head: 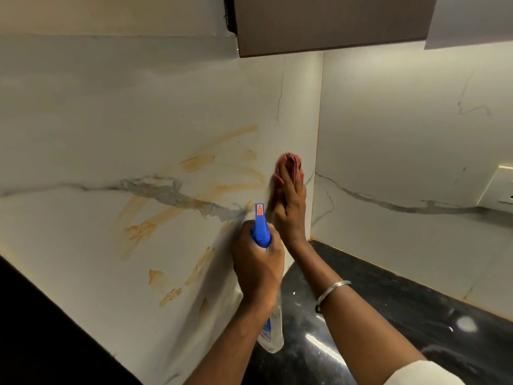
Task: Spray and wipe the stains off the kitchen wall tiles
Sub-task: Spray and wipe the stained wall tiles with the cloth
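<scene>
The wall tiles to the left of the wall corner are pale marble-look slabs, and this side is the one that needs the work. A brown upper cabinet hangs above the corner, and the dark speckled tabletop runs out from the foot of it.

The orange-brown stains lie in smears and streaks to the left of the corner, from about the middle height of the wall down toward its lower edge. They are still plain to see, so I judge that most of the wiping remains to be done.

The left hand is below and left of the corner, its fingers wrapped tight around the neck of the spray bottle. The blue nozzle points up at the wall, probably to keep it ready for the next squirt.

The right hand is just left of the corner, fingers straight and flat, pressing a pink cloth against the tile. The flat palm spreads the pressure. The cloth sits at the right end of the stains, which lets the wiping go outward from the corner.

A thin metal bangle is on the right wrist.
</scene>
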